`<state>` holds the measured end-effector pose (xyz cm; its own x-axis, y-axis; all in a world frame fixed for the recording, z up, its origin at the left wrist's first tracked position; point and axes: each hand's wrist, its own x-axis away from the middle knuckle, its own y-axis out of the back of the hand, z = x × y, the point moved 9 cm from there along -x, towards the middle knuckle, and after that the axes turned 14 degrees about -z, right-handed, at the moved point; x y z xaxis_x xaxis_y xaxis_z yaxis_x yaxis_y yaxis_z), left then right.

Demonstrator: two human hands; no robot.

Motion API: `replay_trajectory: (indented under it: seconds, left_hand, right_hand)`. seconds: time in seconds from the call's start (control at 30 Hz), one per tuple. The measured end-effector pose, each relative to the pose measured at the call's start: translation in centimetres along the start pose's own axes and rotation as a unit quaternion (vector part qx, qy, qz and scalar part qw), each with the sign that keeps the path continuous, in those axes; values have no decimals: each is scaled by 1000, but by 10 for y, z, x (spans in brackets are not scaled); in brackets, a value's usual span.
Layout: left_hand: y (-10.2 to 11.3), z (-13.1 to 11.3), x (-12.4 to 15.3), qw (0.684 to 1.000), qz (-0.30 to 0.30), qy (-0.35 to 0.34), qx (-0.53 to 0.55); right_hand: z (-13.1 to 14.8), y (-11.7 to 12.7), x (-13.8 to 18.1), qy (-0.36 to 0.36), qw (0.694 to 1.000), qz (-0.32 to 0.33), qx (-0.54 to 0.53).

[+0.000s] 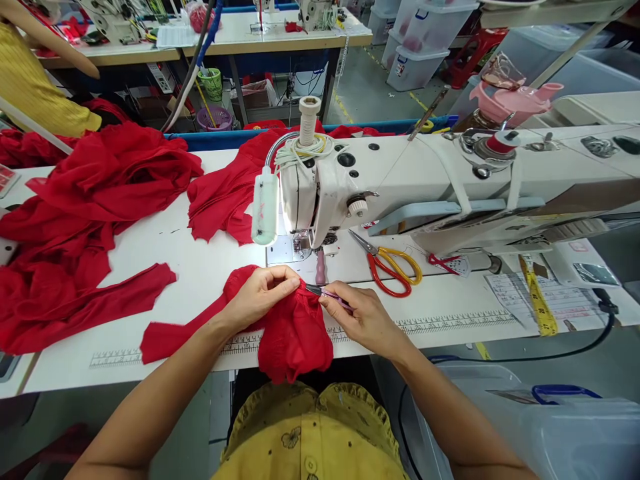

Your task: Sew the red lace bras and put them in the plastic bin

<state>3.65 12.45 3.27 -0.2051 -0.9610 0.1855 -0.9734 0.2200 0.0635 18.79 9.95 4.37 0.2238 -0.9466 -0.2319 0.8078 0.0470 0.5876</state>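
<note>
My left hand (265, 293) pinches the gathered edge of a red fabric piece (295, 340), thumb against fingers, at the table's front. Part of that cloth hangs over the front edge, and a strip of it runs left. In my right hand (363, 317) is a small pointed tool, apparently thread snips (340, 299), with a dark tip and a purple handle. Its tip touches or nearly touches the cloth beside my left fingertips. Just behind my hands stands the white sewing machine (330, 187), its presser foot (301, 241) apart from this piece.
Orange-and-yellow-handled scissors (393, 267) lie right of the needle area, near a purple handle (321, 268). Red garments (100, 193) are heaped at left. A tape measure (537, 297) lies over papers (515, 300) at right. A person in a yellow top (40, 80) is at upper left.
</note>
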Motion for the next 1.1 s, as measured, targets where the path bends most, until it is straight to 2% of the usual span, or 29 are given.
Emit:
replay_trajectory:
  seconds: [0.73, 0.87, 1.0, 1.1]
  left_hand:
    - [-3, -4, 0, 1000, 9, 3, -20]
    - [-3, -3, 1, 1000, 11, 6, -18]
    - [-2, -3, 1, 1000, 8, 3, -17]
    - [-2, -2, 0, 1000, 10, 0, -18]
  right_hand:
    - [-9, -9, -1, -82, 986, 89, -114]
    - [-7, -5, -1, -61, 992, 70, -84]
    - [-2, 2, 0, -1, 1000, 12, 0]
    - [1, 3, 2, 32, 999, -8, 30]
